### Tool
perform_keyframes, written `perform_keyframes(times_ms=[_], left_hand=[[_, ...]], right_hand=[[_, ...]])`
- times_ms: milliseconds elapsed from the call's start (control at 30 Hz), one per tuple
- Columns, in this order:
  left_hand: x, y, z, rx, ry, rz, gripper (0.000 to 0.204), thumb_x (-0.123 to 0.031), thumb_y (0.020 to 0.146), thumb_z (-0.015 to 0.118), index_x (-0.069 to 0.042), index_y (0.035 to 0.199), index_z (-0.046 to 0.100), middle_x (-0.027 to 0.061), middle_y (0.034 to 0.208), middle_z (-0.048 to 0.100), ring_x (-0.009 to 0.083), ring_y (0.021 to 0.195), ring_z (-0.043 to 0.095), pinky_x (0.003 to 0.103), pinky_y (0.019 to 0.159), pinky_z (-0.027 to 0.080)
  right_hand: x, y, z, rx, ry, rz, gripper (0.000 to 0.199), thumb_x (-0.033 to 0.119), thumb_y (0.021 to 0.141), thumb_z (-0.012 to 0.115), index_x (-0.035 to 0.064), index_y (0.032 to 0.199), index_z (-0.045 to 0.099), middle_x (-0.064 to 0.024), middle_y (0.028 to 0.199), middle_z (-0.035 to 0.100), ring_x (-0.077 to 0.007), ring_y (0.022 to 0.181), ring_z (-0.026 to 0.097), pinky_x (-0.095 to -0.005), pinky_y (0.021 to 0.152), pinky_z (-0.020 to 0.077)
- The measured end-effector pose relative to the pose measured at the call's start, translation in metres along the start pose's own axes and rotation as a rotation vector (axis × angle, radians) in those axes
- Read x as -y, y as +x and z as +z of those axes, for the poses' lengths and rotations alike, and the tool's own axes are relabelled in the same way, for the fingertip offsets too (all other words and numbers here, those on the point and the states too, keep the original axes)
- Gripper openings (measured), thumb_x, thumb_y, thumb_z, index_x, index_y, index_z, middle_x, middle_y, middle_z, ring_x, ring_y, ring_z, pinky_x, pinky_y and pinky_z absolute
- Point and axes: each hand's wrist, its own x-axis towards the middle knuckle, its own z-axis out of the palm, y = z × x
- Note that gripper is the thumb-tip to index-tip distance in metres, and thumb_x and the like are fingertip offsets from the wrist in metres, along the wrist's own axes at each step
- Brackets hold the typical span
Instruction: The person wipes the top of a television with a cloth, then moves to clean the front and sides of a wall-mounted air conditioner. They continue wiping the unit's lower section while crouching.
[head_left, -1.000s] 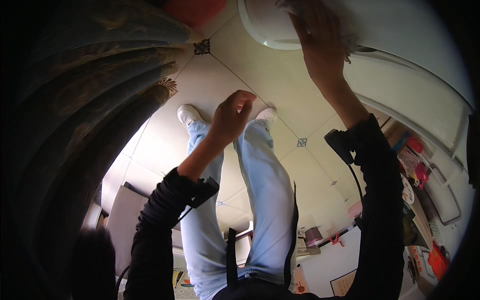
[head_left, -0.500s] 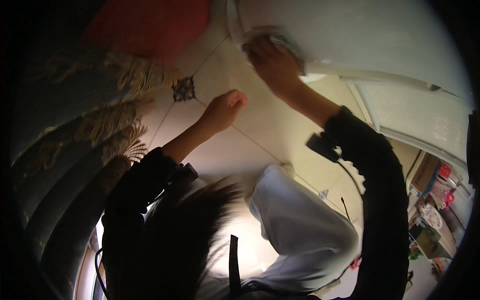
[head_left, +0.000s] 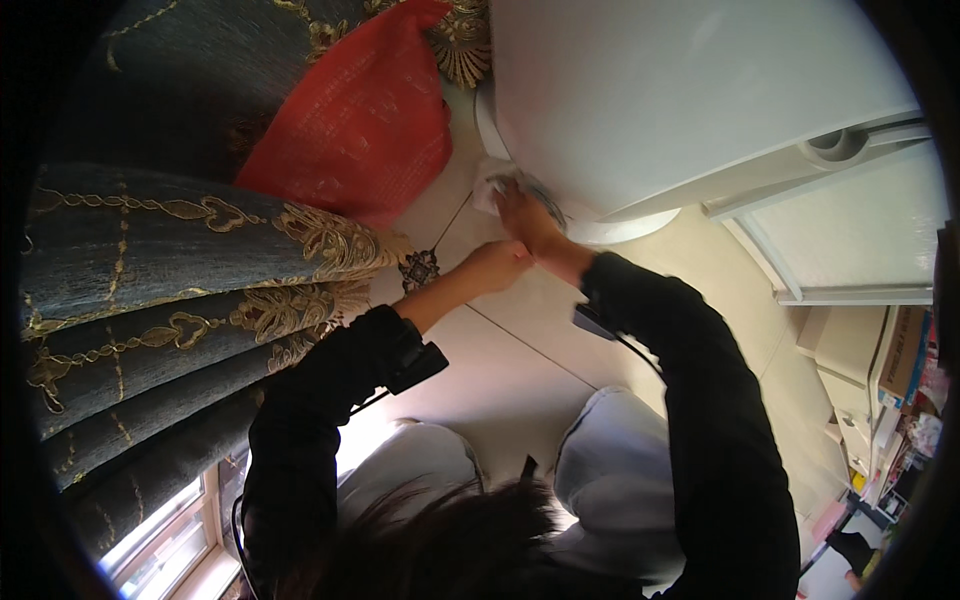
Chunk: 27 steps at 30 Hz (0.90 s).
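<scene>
My right hand (head_left: 532,218) presses a crumpled whitish cloth (head_left: 487,186) against the lower edge of a large, smooth white cabinet-like body (head_left: 680,110), close to its rounded base (head_left: 630,230). Its fingers are bent over the cloth and partly hidden by the back of the hand. My left hand (head_left: 500,266) is curled into a loose fist beside my right wrist, over the tiled floor (head_left: 480,360). I see nothing in it.
Dark curtains (head_left: 150,240) with gold embroidery hang along the left. A red bag (head_left: 360,120) lies against them. A frosted panel in a white frame (head_left: 850,220) stands at right, with a cardboard box (head_left: 902,350) and clutter beyond. My knees (head_left: 620,440) are below.
The view has shifted, so the red bag and white body show more fully. My right hand with the cloth sits lower along the white body, and my left fist is now beside the right wrist.
</scene>
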Motion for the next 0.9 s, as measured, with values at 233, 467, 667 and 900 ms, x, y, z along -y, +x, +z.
perform_keyframes(times_ms=[233, 467, 667, 900], left_hand=[[0.033, 0.000, 0.019, -0.041, -0.047, -0.008, 0.022, -0.023, 0.086, 0.055, -0.006, 0.096, 0.064, 0.0156, 0.090, 0.068, 0.0294, 0.084, 0.065, 0.037, 0.075, 0.050], [0.052, -0.002, 0.024, -0.008, -0.036, -0.042, 0.019, -0.021, 0.091, 0.055, -0.004, 0.097, 0.063, 0.0078, 0.086, 0.067, 0.0154, 0.078, 0.063, 0.029, 0.070, 0.049], [0.041, -0.007, 0.023, -0.047, -0.024, -0.081, 0.019, -0.020, 0.090, 0.055, -0.004, 0.096, 0.063, 0.0099, 0.089, 0.067, 0.0194, 0.084, 0.064, 0.033, 0.075, 0.050], [0.018, 0.000, 0.030, -0.173, 0.358, 0.115, 0.027, -0.018, 0.084, 0.057, -0.001, 0.104, 0.061, 0.0179, 0.111, 0.058, 0.0328, 0.108, 0.055, 0.039, 0.093, 0.043]], right_hand=[[-0.071, -0.138, -0.020, -0.169, -0.625, -0.315, 0.044, 0.014, 0.081, 0.052, 0.0000, 0.122, 0.051, -0.0268, 0.128, 0.050, -0.0333, 0.112, 0.055, -0.0370, 0.089, 0.0492], [-0.156, -0.210, -0.080, 0.281, -0.312, 0.324, 0.048, 0.003, 0.084, 0.048, 0.0056, 0.131, 0.045, -0.0223, 0.117, 0.057, -0.0327, 0.100, 0.060, -0.0430, 0.074, 0.0522], [-0.095, -0.199, -0.088, -0.121, 0.254, 0.390, 0.040, 0.014, 0.086, 0.053, 0.0063, 0.125, 0.052, -0.0210, 0.109, 0.061, -0.0342, 0.102, 0.058, -0.0411, 0.087, 0.0461], [-0.031, -0.121, -0.033, -0.209, -0.210, -0.358, 0.031, 0.012, 0.078, 0.057, 0.0120, 0.108, 0.065, -0.0057, 0.125, 0.056, -0.0249, 0.118, 0.049, -0.0369, 0.098, 0.0392]])
